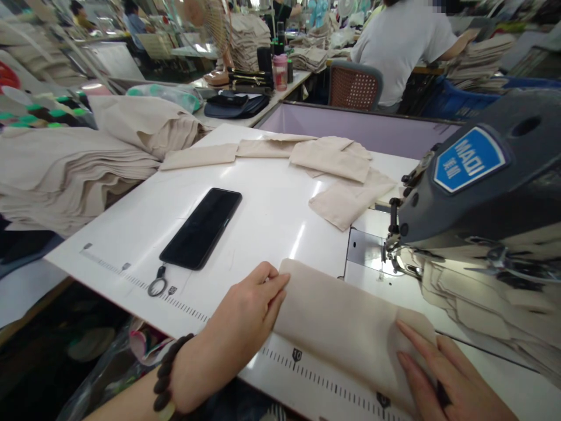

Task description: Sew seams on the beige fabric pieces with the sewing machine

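A folded beige fabric piece (337, 327) lies on the white sewing table (263, 222) in front of me. My left hand (249, 310) pinches its left edge, fingers pressed together on the cloth. My right hand (442, 374) lies with fingers stretched flat on its right end. The grey sewing machine head (482, 181) stands at the right, its needle area (394, 257) just beyond the fabric's far edge. A dark bead bracelet (169, 374) sits on my left wrist.
A black phone (202, 227) with a ring strap lies on the table to the left. Sewn beige pieces (342, 175) trail across the far side. Stacks of beige cloth (65, 175) stand at left. A person in a white shirt (403, 41) sits beyond.
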A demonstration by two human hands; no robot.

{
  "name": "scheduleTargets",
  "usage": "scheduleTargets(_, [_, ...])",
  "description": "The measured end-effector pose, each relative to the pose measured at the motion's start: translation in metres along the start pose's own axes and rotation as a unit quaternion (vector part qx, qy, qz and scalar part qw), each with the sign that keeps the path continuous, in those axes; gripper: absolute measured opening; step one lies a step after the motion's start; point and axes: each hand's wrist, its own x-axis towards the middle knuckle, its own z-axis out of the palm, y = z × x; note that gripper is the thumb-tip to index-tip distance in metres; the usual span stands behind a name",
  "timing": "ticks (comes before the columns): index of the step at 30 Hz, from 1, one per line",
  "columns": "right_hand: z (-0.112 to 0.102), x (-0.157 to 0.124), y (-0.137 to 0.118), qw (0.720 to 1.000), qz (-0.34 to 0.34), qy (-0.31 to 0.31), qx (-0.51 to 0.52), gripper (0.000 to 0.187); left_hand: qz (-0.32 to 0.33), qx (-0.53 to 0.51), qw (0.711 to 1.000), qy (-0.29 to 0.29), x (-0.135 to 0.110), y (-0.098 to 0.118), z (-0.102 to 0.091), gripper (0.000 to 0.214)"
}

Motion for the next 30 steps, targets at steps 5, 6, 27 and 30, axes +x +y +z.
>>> scheduleTargets(5, [-0.017, 0.013, -0.032, 0.996, 0.049, 0.013, 0.073, 0.032, 0.017, 0.014, 1.000, 0.020, 0.000, -0.007, 0.002, 0.028])
scheduleTargets(6, [-0.018, 0.015, -0.035, 0.994, 0.061, 0.006, 0.089, 0.032, 0.022, 0.017, 0.999, 0.024, 0.001, -0.009, 0.002, 0.029])
scheduleTargets(27, [-0.026, 0.028, -0.047, 0.987, 0.105, 0.016, 0.119, 0.034, 0.015, 0.089, 0.996, 0.019, -0.002, -0.019, 0.007, 0.025])
scheduleTargets(30, [-0.024, 0.029, -0.047, 0.988, 0.103, 0.015, 0.112, 0.034, 0.023, 0.079, 0.996, 0.041, -0.003, -0.022, 0.008, 0.025])
